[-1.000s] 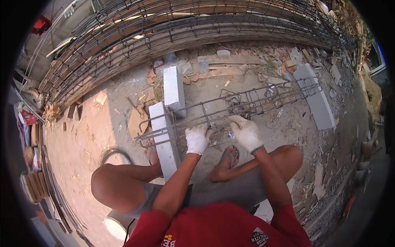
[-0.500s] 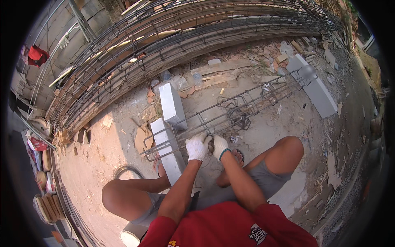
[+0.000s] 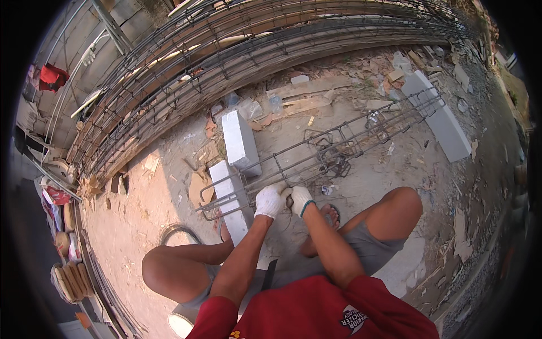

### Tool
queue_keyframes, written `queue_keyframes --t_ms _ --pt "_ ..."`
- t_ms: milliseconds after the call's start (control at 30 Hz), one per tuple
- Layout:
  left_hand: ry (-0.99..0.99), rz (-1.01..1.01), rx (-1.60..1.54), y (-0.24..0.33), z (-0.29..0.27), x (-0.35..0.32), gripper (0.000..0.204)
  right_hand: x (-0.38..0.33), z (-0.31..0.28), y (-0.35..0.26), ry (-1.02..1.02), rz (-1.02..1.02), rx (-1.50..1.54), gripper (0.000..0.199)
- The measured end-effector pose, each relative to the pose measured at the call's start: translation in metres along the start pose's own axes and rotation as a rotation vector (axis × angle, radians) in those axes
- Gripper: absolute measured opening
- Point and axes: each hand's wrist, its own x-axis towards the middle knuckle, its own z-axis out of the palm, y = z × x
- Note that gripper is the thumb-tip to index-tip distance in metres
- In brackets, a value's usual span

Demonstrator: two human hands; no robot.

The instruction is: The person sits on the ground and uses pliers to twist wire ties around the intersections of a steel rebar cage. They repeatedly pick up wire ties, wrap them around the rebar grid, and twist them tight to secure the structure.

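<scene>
A long rebar cage (image 3: 305, 148) of thin steel bars and bent stirrups runs from left of my hands up to the right. My left hand (image 3: 271, 200), in a white knit glove, is closed at its near bar, and what its fingers hold is hidden. Just right of it, my right hand (image 3: 301, 201), gloved in white with a green cuff, has its fingers curled around something small and dark that I cannot make out. The two hands nearly touch. Pale blocks (image 3: 232, 195) carry the cage's left end, and another long block (image 3: 443, 127) supports its far right end.
Another pale block (image 3: 240, 141) stands beyond the left support. Loose bent stirrups (image 3: 336, 164) lie under the cage. Long rebar cages (image 3: 226, 62) are stacked along the back. Scrap wood (image 3: 307, 87) and plastic litter the ground. A wire coil (image 3: 179, 231) lies by my left knee.
Both hands stay close together at the same part of the cage, with only small finger and wrist movements. The whole view has shifted slightly.
</scene>
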Motion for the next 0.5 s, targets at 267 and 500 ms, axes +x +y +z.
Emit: queue_keyframes --t_ms 267,500 --pt "0.059 -0.028 -0.030 -0.009 -0.006 -0.009 0.033 -0.019 -0.026 -0.058 -0.015 -0.203 -0.336 0.013" --pt "0.098 0.009 0.080 0.004 0.010 0.001 0.034 -0.035 -0.044 -0.059 0.389 0.751 1.420 0.019"
